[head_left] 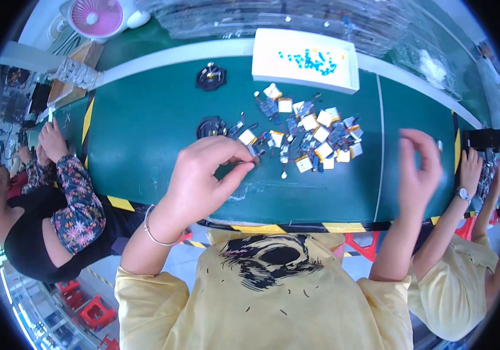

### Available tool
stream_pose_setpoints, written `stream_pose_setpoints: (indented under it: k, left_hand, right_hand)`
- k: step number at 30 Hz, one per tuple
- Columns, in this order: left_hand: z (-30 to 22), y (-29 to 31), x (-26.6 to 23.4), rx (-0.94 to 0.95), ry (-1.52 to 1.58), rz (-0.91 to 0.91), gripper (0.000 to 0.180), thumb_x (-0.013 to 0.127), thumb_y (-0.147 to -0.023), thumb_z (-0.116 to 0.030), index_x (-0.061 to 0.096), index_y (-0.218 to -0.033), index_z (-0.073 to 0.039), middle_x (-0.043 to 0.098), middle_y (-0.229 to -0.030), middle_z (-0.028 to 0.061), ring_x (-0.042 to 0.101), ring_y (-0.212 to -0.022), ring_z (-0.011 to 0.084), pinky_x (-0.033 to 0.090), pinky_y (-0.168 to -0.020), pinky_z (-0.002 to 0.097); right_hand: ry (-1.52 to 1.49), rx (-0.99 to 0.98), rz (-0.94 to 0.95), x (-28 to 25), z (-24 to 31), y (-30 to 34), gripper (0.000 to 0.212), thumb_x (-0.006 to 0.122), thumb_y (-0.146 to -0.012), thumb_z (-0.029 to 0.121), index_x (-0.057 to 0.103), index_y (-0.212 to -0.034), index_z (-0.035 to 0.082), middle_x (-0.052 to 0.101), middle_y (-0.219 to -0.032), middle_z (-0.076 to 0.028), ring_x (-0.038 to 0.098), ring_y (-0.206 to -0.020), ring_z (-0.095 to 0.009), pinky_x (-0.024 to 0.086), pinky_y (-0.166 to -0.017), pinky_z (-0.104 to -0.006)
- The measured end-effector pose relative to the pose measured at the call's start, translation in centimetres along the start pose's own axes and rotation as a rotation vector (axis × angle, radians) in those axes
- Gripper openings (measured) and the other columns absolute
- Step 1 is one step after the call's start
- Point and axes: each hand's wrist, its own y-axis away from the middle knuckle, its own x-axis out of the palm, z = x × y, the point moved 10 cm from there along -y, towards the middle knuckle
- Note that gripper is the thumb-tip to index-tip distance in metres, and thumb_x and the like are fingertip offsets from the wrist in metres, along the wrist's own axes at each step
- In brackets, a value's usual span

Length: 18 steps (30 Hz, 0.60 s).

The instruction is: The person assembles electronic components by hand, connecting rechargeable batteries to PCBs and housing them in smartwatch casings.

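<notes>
My left hand (pixel 206 175) is closed in a pinch above the table, just left of the pile. A small dark thing shows at its fingertips, too small to make out. My right hand (pixel 419 169) is raised over the right side of the table, fingers curved and apart, with nothing visible in it. Between the hands lies a loose pile of white battery packs (pixel 321 134) with wires and small circuit boards (pixel 268 106). A round black housing (pixel 210 127) sits partly behind my left hand. Another black housing (pixel 211 76) lies farther back.
A white box (pixel 305 81) holding small blue parts stands behind the pile. Clear plastic packaging (pixel 296 23) covers the back. A pink fan (pixel 95 17) stands at the far left. People work on both sides; a watch-wearing hand (pixel 469 175) is near mine on the right.
</notes>
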Motion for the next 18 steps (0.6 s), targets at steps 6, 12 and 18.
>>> stream_pose_setpoints:
  k: [6, 12, 18]
  left_hand:
    - [-3.4, -4.6, 1.7, 0.052, 0.321, 0.098, 0.013, 0.069, -0.074, 0.005, 0.063, -0.084, -0.001, 0.064, -0.079, 0.0066, 0.061, -0.069, 0.0121, 0.049, -0.061, 0.0236]
    - [-1.7, -5.7, 5.0, -0.116, 0.939, 0.234, 0.012, 0.062, -0.081, 0.006, 0.061, -0.093, 0.002, 0.064, -0.085, 0.0066, 0.060, -0.072, 0.0083, 0.050, -0.063, 0.0205]
    - [-0.2, -5.0, 6.0, -0.204, 0.976, 0.220, 0.008, 0.059, -0.085, 0.003, 0.062, -0.092, 0.004, 0.063, -0.084, 0.0068, 0.059, -0.070, 0.0085, 0.049, -0.060, 0.0199]
  right_hand:
    - [-0.607, -0.049, 0.518, 9.2, 9.6, -1.4, 0.021, 0.064, -0.076, -0.006, 0.065, -0.096, -0.001, 0.065, -0.090, -0.009, 0.063, -0.080, -0.015, 0.050, -0.070, -0.0253]
    - [-0.984, 0.107, 0.583, 10.5, 8.1, -1.4, 0.019, 0.061, -0.077, -0.013, 0.064, -0.094, -0.005, 0.065, -0.090, -0.010, 0.064, -0.081, -0.016, 0.052, -0.070, -0.0263]
    - [-1.035, 0.250, 0.669, 12.1, 6.7, -0.6, 0.017, 0.061, -0.077, -0.013, 0.063, -0.092, -0.006, 0.065, -0.088, -0.012, 0.064, -0.081, -0.016, 0.052, -0.071, -0.0258]
